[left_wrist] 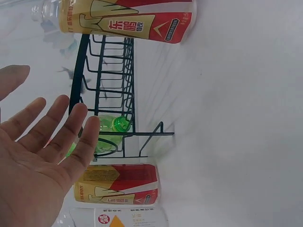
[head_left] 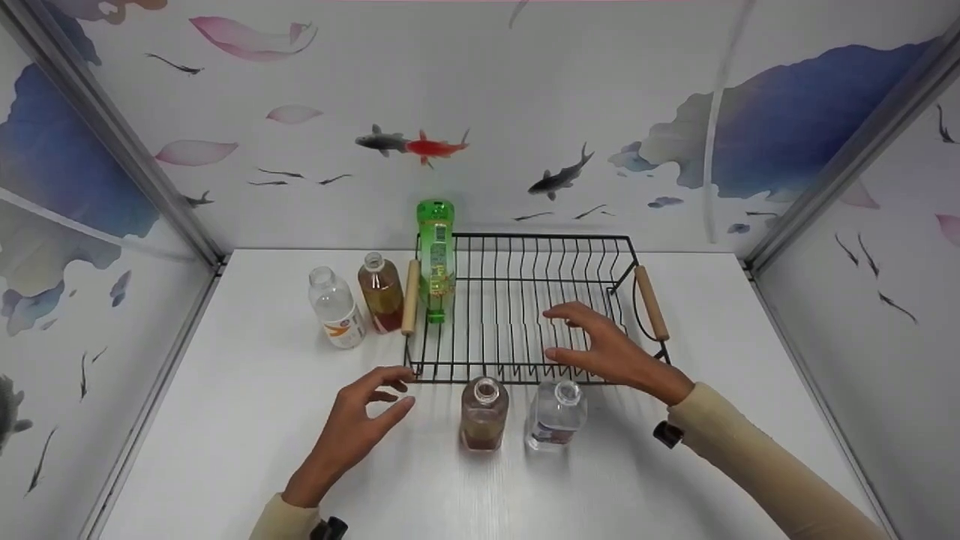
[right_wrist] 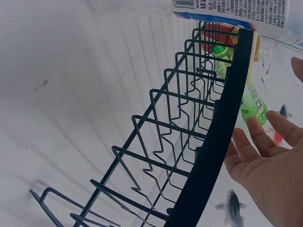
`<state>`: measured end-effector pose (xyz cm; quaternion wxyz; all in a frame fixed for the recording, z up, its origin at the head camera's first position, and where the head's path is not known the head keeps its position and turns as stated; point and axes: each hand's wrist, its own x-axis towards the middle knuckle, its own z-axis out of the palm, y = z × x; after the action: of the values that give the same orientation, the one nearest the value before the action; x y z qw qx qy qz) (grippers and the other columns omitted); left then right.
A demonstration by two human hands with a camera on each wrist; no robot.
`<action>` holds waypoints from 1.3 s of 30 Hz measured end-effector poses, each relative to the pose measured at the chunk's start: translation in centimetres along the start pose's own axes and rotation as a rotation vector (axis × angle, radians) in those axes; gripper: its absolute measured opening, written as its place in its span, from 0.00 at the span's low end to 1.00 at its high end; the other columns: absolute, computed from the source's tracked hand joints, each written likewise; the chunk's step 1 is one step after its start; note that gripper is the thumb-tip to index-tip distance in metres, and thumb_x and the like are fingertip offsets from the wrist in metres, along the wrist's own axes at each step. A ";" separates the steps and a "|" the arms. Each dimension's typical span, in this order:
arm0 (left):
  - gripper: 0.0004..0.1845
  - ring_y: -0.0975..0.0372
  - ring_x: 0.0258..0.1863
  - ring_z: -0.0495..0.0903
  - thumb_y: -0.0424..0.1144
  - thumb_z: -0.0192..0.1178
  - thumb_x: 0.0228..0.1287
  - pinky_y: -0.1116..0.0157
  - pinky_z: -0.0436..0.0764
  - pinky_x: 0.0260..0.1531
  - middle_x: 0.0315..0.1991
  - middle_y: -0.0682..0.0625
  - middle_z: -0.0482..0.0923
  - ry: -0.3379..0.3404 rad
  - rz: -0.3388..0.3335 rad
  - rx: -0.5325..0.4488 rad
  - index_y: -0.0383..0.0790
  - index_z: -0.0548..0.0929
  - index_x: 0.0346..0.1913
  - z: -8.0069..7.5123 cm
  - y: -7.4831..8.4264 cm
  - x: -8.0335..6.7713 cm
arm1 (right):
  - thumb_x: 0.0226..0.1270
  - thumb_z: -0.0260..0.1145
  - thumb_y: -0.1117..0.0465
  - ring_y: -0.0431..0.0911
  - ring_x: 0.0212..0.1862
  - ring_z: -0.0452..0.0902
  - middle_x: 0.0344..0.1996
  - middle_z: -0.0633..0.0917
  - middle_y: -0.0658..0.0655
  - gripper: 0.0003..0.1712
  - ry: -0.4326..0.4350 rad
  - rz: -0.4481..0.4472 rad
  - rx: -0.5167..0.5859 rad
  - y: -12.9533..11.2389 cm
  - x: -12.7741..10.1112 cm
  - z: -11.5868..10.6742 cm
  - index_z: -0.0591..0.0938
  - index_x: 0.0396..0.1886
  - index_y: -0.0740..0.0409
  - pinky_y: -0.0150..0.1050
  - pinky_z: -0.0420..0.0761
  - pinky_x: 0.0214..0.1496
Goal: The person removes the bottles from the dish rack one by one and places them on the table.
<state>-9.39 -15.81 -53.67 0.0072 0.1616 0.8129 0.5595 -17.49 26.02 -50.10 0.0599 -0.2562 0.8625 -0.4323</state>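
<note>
Fingers spread and holding nothing, the right hand hovers over the black wire dish rack, whose 9 o'clock end holds an upside-down green bottle. The left hand, also relaxed and empty, hangs above the white bench, at 9 o'clock from an uncapped tea bottle and clear bottle.

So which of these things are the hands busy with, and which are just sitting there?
Busy with:
- the black wire rack, under the right hand
- the green bottle, upside down in the rack
- the brown bottle and clear bottle in front, nearest the left hand

Just sitting there:
- two more bottles left of the rack
- the fish wall
</note>
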 end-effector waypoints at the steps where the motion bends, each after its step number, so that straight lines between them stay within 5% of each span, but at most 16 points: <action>1: 0.19 0.53 0.58 0.86 0.36 0.73 0.75 0.48 0.88 0.59 0.60 0.52 0.88 0.008 0.000 0.002 0.47 0.86 0.65 -0.1 0.0 0.1 | 0.74 0.79 0.50 0.58 0.77 0.73 0.74 0.78 0.57 0.36 0.003 0.001 -0.002 0.0 0.0 0.0 0.79 0.77 0.54 0.63 0.73 0.78; 17: 0.23 0.52 0.66 0.82 0.33 0.75 0.72 0.49 0.88 0.61 0.66 0.49 0.83 0.075 0.035 0.021 0.40 0.85 0.68 -0.2 -0.6 1.0 | 0.74 0.79 0.51 0.61 0.76 0.74 0.74 0.79 0.58 0.36 0.008 -0.001 -0.007 0.1 0.0 0.0 0.79 0.76 0.54 0.65 0.74 0.77; 30: 0.41 0.44 0.82 0.67 0.41 0.79 0.69 0.41 0.77 0.73 0.82 0.43 0.68 0.041 -0.152 0.047 0.41 0.72 0.81 0.9 -1.4 2.6 | 0.74 0.79 0.51 0.59 0.76 0.73 0.74 0.79 0.58 0.36 0.008 -0.009 -0.028 0.0 0.2 -0.1 0.79 0.76 0.55 0.60 0.74 0.79; 39: 0.53 0.41 0.86 0.58 0.43 0.81 0.67 0.37 0.69 0.78 0.87 0.42 0.58 0.012 -0.191 -0.061 0.48 0.61 0.88 1.5 -2.3 3.5 | 0.75 0.78 0.51 0.61 0.76 0.73 0.74 0.79 0.58 0.35 -0.001 0.006 -0.014 0.0 0.3 0.0 0.79 0.76 0.54 0.63 0.73 0.79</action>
<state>-13.00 -14.27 -55.70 0.0605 0.0797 0.8073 0.5815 -17.76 25.87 -50.00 0.0597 -0.2543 0.8662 -0.4260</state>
